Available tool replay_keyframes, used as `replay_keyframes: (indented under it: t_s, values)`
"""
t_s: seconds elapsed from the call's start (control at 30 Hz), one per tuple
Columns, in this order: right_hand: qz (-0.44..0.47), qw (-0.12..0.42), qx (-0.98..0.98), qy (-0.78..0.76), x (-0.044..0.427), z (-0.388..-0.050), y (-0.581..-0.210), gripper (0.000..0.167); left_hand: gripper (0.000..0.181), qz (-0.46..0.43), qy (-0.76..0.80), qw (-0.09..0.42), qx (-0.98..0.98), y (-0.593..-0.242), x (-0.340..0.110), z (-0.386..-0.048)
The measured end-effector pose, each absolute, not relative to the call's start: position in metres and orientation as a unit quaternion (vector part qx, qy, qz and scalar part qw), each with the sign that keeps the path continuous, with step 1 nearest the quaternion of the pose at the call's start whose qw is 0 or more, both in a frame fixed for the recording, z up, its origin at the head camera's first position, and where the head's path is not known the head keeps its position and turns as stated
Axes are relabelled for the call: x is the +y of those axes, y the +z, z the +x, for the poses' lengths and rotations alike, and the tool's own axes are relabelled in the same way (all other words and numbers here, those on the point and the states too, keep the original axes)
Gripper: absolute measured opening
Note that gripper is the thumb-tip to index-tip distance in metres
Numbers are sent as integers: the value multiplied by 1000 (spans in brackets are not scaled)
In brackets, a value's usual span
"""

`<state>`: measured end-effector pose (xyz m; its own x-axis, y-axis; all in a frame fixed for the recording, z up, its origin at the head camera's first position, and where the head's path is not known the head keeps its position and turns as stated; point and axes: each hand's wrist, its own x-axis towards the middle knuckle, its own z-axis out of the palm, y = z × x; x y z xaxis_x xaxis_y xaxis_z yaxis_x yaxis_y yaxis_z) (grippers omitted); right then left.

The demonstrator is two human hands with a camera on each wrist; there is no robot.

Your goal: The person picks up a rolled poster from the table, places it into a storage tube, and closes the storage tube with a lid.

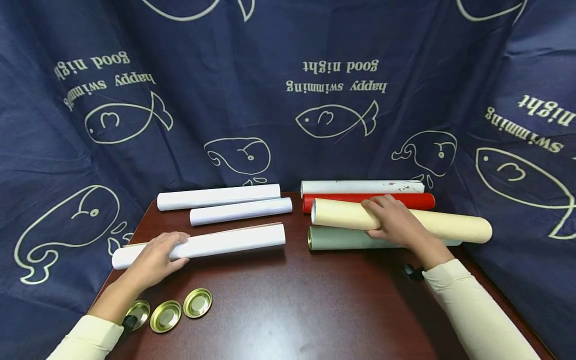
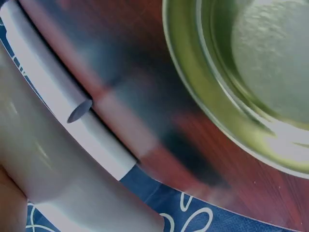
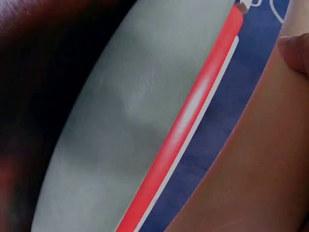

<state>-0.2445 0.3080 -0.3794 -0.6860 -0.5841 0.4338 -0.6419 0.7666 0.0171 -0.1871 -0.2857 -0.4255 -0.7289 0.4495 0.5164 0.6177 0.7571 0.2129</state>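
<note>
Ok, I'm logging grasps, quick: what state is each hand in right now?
Left hand: closed, holding the frontmost white roll.
Right hand: closed, holding the pale yellow cylindrical tube.

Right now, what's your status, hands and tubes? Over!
Left hand grips white cylindrical tube. Right hand grips pale-yellow cylindrical tube. Possibly in the way: three round gold metal lids.

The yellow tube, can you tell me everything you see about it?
The yellow tube is long, plain and pale, like cardboard or stiff paper. Its left end looks open. The right hand grips it near the middle. In the head view it slants down to the right, partly hiding the red tube and green tube; any touching is unclear.
</note>
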Motion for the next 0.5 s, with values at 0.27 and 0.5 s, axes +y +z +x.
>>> replay_keyframes:
  t_s: [0.27,0.5]
  values:
    - [368,234,-895,91,302,-218,-383,65,49,-312,-191,235,-901,-417,-280,-181]
    - [365,232,-897,95,299,-205,-387,65,48,-326,-178,246,-895,-407,-272,-176]
